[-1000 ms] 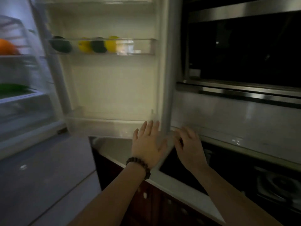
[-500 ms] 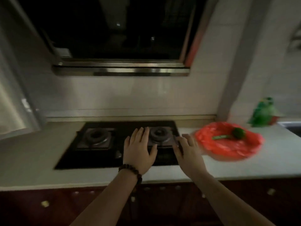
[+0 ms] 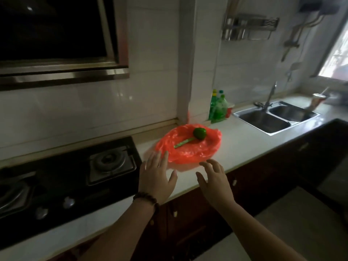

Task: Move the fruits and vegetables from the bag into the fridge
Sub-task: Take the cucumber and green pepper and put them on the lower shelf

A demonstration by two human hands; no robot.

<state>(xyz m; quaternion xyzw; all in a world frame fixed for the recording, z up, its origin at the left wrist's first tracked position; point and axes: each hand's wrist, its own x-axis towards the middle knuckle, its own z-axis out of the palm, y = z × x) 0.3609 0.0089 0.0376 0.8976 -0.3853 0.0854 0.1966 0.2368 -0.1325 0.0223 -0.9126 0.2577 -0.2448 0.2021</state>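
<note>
Left hand and right hand: fingers spread wide, holding nothing. Red bag lies just beyond the fingertips, containing a green pepper and a long green vegetable.

Bag just beyond both hands, pepper and bean in it; stove left of left hand; sink far right of right hand.

- White tiled wall runs behind a pale countertop; lighting dim.
- Black gas hob set into the counter at left, dark range hood above it.
- Double steel sink with tap at right.
- Metal wall rack mounted above.
- Bright window at far right.
- Dark cabinets below; light floor.
</note>
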